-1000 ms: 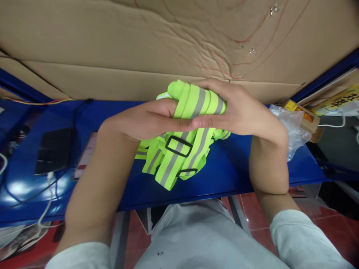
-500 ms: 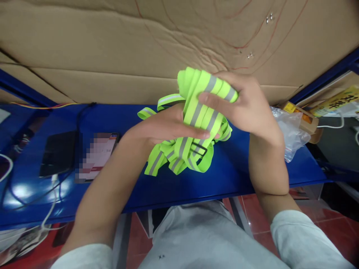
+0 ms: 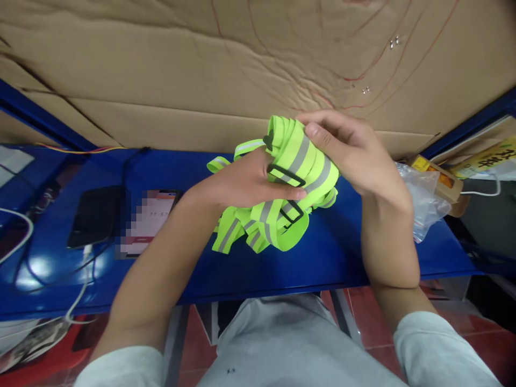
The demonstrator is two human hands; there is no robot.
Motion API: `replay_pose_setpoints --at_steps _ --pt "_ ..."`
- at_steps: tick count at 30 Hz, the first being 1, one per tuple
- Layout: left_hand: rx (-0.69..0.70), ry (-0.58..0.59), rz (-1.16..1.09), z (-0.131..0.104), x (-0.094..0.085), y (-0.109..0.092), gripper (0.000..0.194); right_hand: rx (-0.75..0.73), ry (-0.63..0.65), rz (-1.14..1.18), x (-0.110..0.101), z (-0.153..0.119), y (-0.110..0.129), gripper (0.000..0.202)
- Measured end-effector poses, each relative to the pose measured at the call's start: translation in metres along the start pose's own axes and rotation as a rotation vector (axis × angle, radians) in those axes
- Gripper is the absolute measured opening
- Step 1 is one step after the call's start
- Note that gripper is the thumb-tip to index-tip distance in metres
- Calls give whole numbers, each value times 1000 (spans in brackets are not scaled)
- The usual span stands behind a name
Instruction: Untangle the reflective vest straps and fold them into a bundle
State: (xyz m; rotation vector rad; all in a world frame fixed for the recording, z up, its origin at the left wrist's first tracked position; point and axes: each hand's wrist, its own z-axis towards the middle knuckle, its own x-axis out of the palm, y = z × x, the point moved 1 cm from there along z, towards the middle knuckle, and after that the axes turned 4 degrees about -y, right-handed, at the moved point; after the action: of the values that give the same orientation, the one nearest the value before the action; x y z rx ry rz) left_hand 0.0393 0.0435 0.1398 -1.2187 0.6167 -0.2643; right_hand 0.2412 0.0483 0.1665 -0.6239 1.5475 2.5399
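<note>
A folded bundle of neon-yellow reflective strap (image 3: 312, 156) with grey stripes is held up between my two hands. My left hand (image 3: 250, 183) grips its lower left side, with the thumb lying across the front beside a black buckle (image 3: 286, 175). At the upper right, my right hand (image 3: 346, 145) is closed around the bundle's edge, thumb on top. More neon strap (image 3: 260, 228) lies in loose loops on the blue table beneath, with another black buckle (image 3: 291, 213) among them. The fingers behind the bundle are mostly hidden.
On the blue table (image 3: 334, 258) at left lie a black phone (image 3: 94, 215) on a white cable and a second phone (image 3: 151, 220) with a lit screen. Clear plastic bags (image 3: 427, 201) and a small cardboard box (image 3: 447, 185) sit at right. A cardboard panel (image 3: 161, 70) stands behind.
The bundle has been turned and folded over, so a black buckle now shows on its front. My right hand has shifted slightly down and right with it. The view has moved a little.
</note>
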Motion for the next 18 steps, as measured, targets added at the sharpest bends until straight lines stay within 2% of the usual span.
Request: replay_pose_setpoints --at_steps 2,6,8,10,13,15,18 --pt "17 -21 2 1 -1 1 44 -79 -10 -130 -1 -6 8 43" --pt "67 -27 9 1 -1 1 35 -147 204 -393 1 -15 22 57" --pt "85 -19 -2 0 -2 0 26 -148 236 -411 6 -16 24 66" --pt "67 15 -90 -2 -3 -1 22 -151 175 -351 11 -15 23 58" --pt "-50 130 -345 -5 -4 -1 21 -76 52 -216 17 -13 18 45" --pt "-128 171 -487 -5 -3 -1 27 -24 -26 -152 17 -12 16 44" --pt "-152 171 -560 -3 3 0 38 1 -122 -130 13 -11 15 47"
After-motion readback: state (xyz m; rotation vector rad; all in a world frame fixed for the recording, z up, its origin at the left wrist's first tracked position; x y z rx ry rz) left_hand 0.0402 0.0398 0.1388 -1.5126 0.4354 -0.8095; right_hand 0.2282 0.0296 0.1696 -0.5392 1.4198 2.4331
